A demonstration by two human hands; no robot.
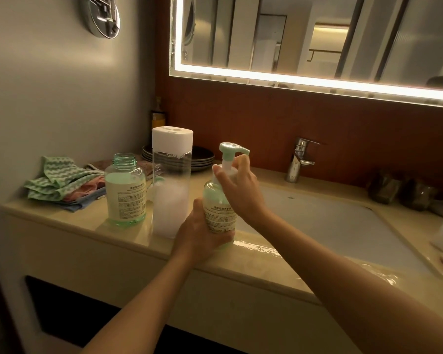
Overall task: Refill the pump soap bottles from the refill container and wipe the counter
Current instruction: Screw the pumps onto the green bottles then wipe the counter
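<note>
Left hand grips pump bottle low; right hand pinches pump collar above. Probably threading pump: hold bottle upright, turn collar only, don't press pump head.

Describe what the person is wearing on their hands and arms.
Nothing worn shows. The left hand and right hand are bare, with no gloves, rings or watch in view. The left forearm and right forearm are uncovered to the picture's edge, so no sleeve appears.
</note>
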